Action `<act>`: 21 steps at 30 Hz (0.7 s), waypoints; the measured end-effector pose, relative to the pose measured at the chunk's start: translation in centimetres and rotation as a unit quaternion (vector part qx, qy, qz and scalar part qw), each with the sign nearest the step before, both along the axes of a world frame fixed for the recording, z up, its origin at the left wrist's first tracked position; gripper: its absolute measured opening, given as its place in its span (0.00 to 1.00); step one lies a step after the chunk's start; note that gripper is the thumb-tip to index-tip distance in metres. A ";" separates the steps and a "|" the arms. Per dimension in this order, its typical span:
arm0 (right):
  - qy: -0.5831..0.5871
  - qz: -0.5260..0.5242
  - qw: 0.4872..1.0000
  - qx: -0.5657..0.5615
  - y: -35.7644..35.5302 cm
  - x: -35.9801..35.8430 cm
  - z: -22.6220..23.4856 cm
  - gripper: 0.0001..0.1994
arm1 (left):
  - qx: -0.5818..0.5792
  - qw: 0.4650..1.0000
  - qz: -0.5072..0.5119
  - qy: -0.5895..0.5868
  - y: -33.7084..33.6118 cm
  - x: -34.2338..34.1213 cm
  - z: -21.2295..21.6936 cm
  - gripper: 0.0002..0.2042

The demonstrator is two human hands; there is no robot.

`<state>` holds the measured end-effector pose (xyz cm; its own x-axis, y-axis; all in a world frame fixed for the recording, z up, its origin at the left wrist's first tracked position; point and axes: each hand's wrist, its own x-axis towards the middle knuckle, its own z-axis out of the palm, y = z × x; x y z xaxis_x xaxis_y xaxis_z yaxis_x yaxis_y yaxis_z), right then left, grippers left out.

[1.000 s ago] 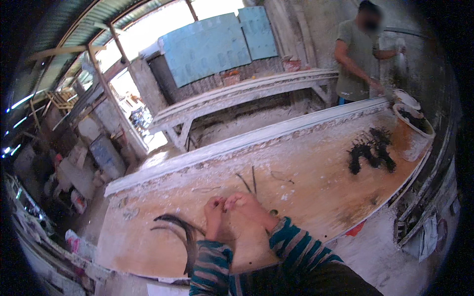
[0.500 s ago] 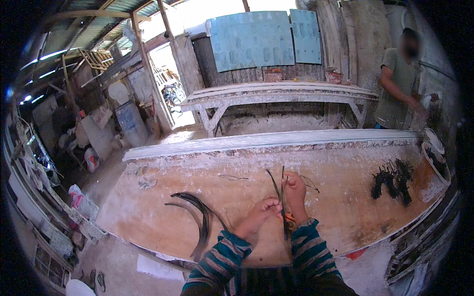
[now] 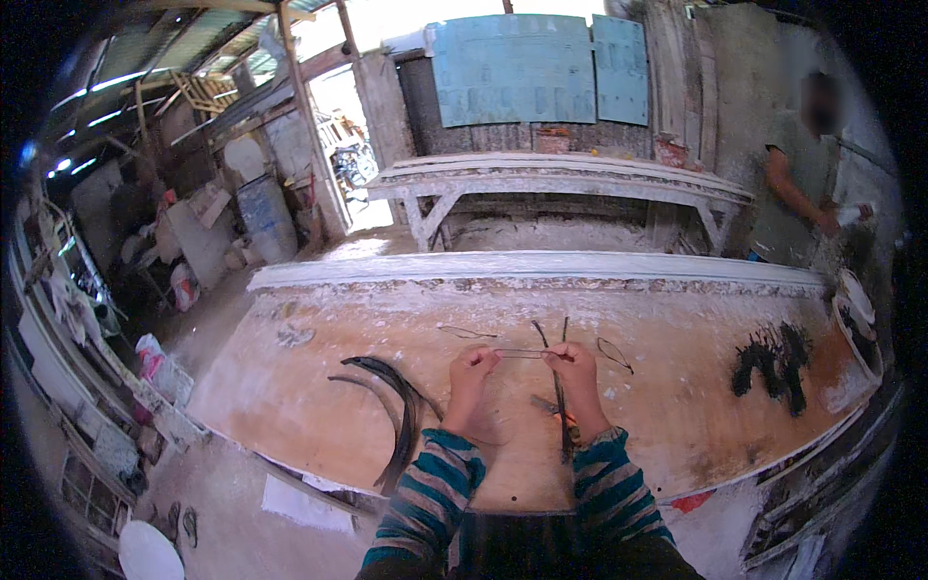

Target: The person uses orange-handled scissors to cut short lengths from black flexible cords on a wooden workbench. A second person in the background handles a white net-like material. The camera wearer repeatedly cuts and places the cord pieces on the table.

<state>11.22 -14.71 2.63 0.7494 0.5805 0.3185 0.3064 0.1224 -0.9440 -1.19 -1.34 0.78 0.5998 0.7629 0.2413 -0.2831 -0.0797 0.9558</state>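
Left hand [image 3: 472, 367] and right hand [image 3: 572, 367] pinch opposite ends of a thin loop [image 3: 522, 354] stretched above the desk [image 3: 667, 401], apparently mid-work, with two similar loops [image 3: 616, 355] lying nearby and curved black strips [image 3: 404, 411] seemingly unused

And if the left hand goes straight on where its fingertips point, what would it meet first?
Probably the right hand, facing it across the thin loop between them; depth is unclear.
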 end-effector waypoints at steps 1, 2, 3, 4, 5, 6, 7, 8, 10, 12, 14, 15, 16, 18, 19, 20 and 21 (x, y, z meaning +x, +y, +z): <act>0.093 0.046 0.995 -0.009 -0.1 -0.4 0.2 0.04 | 0.013 1.000 0.025 0.008 0.2 -0.1 0.0 0.05; 0.113 0.111 0.987 0.000 0.0 -0.5 -0.1 0.05 | 0.032 0.998 0.054 0.003 0.3 -0.2 0.1 0.04; 0.131 0.175 0.976 0.010 0.0 -0.5 -0.5 0.06 | 0.051 0.995 0.082 -0.002 0.2 0.0 0.1 0.03; 0.149 0.236 0.960 0.020 0.0 -0.5 -0.8 0.07 | 0.070 0.992 0.108 -0.007 0.0 0.2 0.2 0.03; 0.193 0.266 0.944 0.027 0.1 -1.1 -0.1 0.07 | 0.047 0.992 0.117 -0.003 0.3 0.2 0.1 0.03; 0.238 0.294 0.925 0.034 -0.1 -2.2 1.2 0.08 | 0.024 0.992 0.126 0.002 0.5 0.0 -0.2 0.03; 0.281 0.321 0.903 0.041 -0.2 -2.9 1.8 0.08 | 0.001 0.991 0.133 0.008 0.8 -0.2 -0.4 0.04; 0.260 0.331 0.906 0.047 -0.2 -2.6 1.4 0.09 | -0.014 0.992 0.122 0.000 0.6 -0.1 -0.3 0.04; 0.216 0.350 0.910 0.058 -0.1 -2.0 0.2 0.09 | -0.044 0.994 0.099 -0.014 0.3 0.0 -0.1 0.04; 0.174 0.370 0.910 0.074 0.1 -1.8 0.2 0.09 | -0.053 0.995 0.082 -0.020 0.1 -0.2 0.3 0.04; 0.166 0.370 0.912 0.061 0.2 -1.9 -0.1 0.08 | -0.057 0.996 0.075 -0.012 -0.2 -0.4 0.2 0.04; 0.173 0.359 0.916 0.041 0.1 -1.7 0.0 0.07 | -0.055 0.996 0.074 -0.006 -0.2 -0.3 0.3 0.04; 0.181 0.348 0.920 0.021 0.0 -1.6 0.0 0.07 | -0.053 0.996 0.074 0.000 -0.3 -0.2 0.3 0.04; 0.200 0.330 0.920 0.074 0.1 -1.1 -0.3 0.05 | -0.040 0.999 0.033 -0.007 -0.6 -0.1 0.9 0.04; 0.209 0.321 0.918 0.101 0.2 -0.7 -0.4 0.04 | -0.033 0.999 0.012 -0.010 -0.7 -0.1 1.2 0.04; 0.202 0.291 0.930 0.101 0.2 -0.9 0.1 0.03 | -0.060 0.998 -0.016 -0.022 -0.5 -0.2 0.8 0.05; 0.194 0.261 0.940 0.102 0.1 -1.1 0.8 0.03 | -0.086 0.995 -0.045 -0.035 -0.3 -0.3 0.4 0.05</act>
